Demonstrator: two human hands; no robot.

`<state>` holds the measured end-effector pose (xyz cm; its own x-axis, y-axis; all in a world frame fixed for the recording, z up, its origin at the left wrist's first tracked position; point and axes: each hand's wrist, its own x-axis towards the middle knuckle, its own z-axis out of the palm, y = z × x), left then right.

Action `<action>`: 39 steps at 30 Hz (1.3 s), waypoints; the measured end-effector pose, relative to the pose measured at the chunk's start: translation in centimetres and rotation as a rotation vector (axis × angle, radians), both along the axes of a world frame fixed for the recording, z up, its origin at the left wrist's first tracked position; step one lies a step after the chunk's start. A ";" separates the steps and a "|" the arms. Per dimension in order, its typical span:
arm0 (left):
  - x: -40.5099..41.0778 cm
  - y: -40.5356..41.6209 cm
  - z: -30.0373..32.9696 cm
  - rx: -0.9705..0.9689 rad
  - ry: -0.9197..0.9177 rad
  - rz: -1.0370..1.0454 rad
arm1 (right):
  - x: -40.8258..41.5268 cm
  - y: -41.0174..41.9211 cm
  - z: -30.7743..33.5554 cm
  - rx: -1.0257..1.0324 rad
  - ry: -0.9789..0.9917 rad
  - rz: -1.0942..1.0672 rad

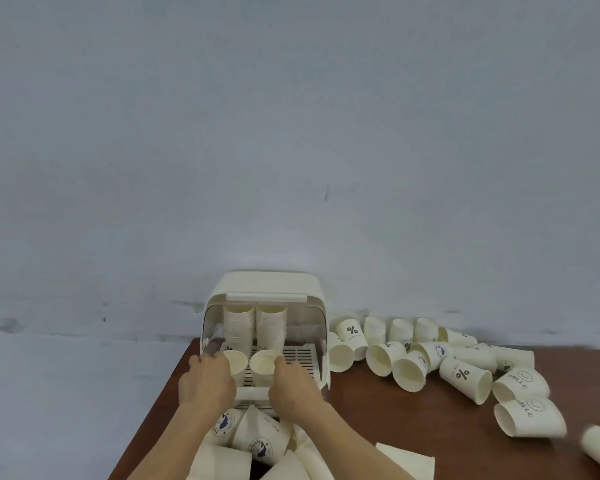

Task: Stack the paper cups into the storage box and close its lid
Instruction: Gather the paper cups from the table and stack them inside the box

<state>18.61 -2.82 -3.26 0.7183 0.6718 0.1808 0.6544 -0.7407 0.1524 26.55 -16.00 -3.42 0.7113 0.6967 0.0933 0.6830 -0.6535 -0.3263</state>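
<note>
Head view, widest first: the dark brown wooden table (378, 410) runs out of frame at the bottom and right, against a pale grey wall (291, 133). On its left part stands the cream plastic storage box (321, 368) with its curved lid (271, 282) swung up and back. Two tall stacks of white paper cups (255, 327) stand at the rear on the slatted tray; how many are in each I cannot count. My left hand (207, 379) curls round one upright cup (235, 362) on the tray, and my right hand (291, 386) curls round the other (264, 363), though my fingertips are hidden behind them. Loose printed paper cups (465, 375) lie tipped on the table to the right, one blurred at the frame's edge. More cups (257, 441) lie under my forearms, partly covered.
</note>
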 end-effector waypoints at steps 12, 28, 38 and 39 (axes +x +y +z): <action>-0.1 -6.2 3.3 -0.011 -0.060 -0.217 | -1.9 -7.1 4.7 0.073 -0.038 -0.021; 3.9 -18.1 4.0 -0.010 -0.048 -0.514 | 2.0 -18.6 6.2 0.115 -0.068 -0.271; 7.4 -21.9 2.2 -0.032 0.041 -0.599 | 5.4 -24.4 4.7 0.130 -0.005 -0.380; 7.9 -22.1 2.0 -0.029 0.051 -0.608 | 5.8 -24.8 4.4 0.119 -0.002 -0.387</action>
<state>26.47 -24.93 -1.30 0.9820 0.1424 0.1239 0.1222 -0.9799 0.1579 32.35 -40.78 0.99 0.9189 0.3614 0.1584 0.3941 -0.8205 -0.4141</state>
